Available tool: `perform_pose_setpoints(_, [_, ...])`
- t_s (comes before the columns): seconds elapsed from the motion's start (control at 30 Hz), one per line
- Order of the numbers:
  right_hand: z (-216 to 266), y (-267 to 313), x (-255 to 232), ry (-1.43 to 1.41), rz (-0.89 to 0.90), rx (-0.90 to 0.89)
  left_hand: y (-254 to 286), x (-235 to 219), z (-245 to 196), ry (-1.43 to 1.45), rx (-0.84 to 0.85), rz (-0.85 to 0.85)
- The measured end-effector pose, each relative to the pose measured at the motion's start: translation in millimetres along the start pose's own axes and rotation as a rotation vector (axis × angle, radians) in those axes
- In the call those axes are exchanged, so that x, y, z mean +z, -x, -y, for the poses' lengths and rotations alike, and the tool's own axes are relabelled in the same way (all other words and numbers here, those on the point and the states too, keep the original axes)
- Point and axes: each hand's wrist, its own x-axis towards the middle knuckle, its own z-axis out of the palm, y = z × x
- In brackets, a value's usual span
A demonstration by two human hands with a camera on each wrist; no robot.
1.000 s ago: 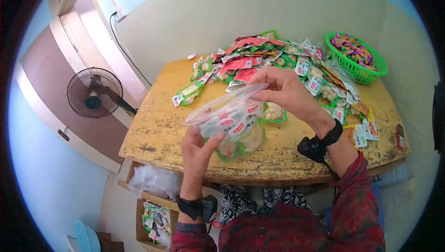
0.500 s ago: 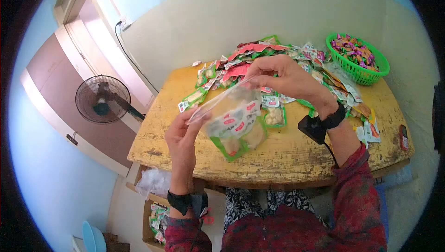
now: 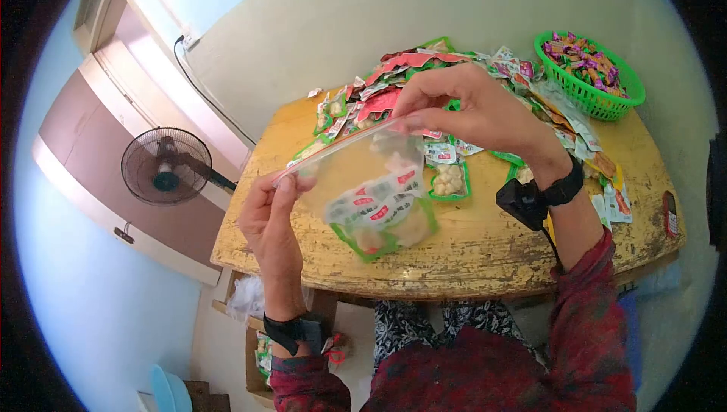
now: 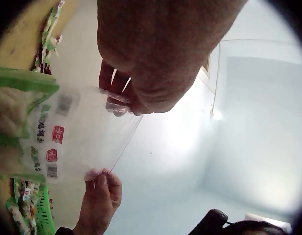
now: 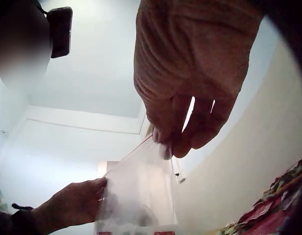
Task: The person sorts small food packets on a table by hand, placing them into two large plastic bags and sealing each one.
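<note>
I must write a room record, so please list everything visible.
Table: one, yellow, centre
Zip bag: one, clear, over table
Food pouches: two or more, white and green, inside zip bag
Pouch pile: uncounted, red, green, white, table's far side
Basket: one, green, table's far right
Wrapped sweets: many, purple and orange, in basket
Mobile phone: one, red and dark, table's right edge
Door: one, brown and white, left
Fan: one, black, left
Basin: one, blue, lower left
Cardboard box: one, brown, right of basin
Plastic bags: uncounted, whitish, above box
Wrist cameras: two, black, worn
Sleeves: two, dark red, bottom
Trousers: one pair, black and white, below table
Left hand: one, bare, pinching zip bag's left end
Right hand: one, bare, pinching its right end
</note>
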Motion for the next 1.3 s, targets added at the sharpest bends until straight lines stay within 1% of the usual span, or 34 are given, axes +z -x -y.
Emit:
perform_pose_setpoints(0.1, [-4, 0, -1, 0.115, -0.082, -0.109, -2, 4, -4, -0.028, 0.062, -0.043])
perform_pose_setpoints(0.2, [-4, 1, -1, -0.144, -0.073, 0.018, -3, 7, -7, -0.03, 0.078, -0.026])
perform_pose_setpoints(0.23, [-4, 2, -4, -0.069, -0.035, 0.066, -1, 8, -5, -0.003, 0.052, -0.027])
perform_pose_setpoints(0.3, [-12, 1, -2, 0.012, 0.007, -0.008, 4, 10, 1, 0.058, 0.008, -0.031])
perform_pose_setpoints(0.33, [-16, 0, 1, 0.052, 0.029, -0.042, 3, 12, 0, 0.05, 0.025, -0.022])
perform_pose_setpoints(0.37, [-20, 0, 10, -0.029, -0.029, -0.087, 4, 13, -1, 0.041, 0.038, -0.015])
perform_pose_setpoints(0.5, [-11, -2, 27, -0.1, -0.008, 0.005, 3, 12, -1, 0.011, 0.076, 0.033])
perform_pose_setpoints(0.57, [-9, -2, 27, -0.13, 0.008, 0.084, 3, 1, 10, 0.009, 0.025, 0.065])
perform_pose_setpoints(0.6, [-10, -2, 27, -0.122, 0.0, 0.063, 5, -2, 14, 0.012, -0.001, 0.081])
perform_pose_setpoints(0.7, [-10, -2, 29, -0.11, -0.025, 0.004, 26, 9, 20, 0.066, 0.029, 0.157])
perform_pose_setpoints(0.8, [-10, -3, 34, -0.118, -0.046, -0.035, 52, 9, 37, 0.034, -0.109, 0.201])
perform_pose_setpoints(0.83, [-10, -3, 35, -0.129, -0.054, -0.04, 55, 10, 37, 0.076, -0.177, 0.2])
perform_pose_setpoints(0.93, [-11, -2, 37, -0.16, -0.055, -0.015, 57, 16, 46, 0.169, -0.313, 0.137])
perform_pose_setpoints(1.03, [-10, -3, 38, -0.168, -0.05, -0.008, 61, 20, 60, 0.047, -0.471, 0.155])
perform_pose_setpoints(1.13, [-9, -3, 39, -0.177, -0.061, -0.018, 64, 33, 66, 0.146, -0.479, 0.086])
perform_pose_setpoints(1.23, [-12, -3, 41, -0.139, -0.076, -0.022, 64, 29, 68, 0.071, -0.563, 0.13])
perform_pose_setpoints(1.3, [-13, -4, 42, -0.133, -0.074, 0.003, 66, 32, 73, 0.115, -0.564, 0.114])
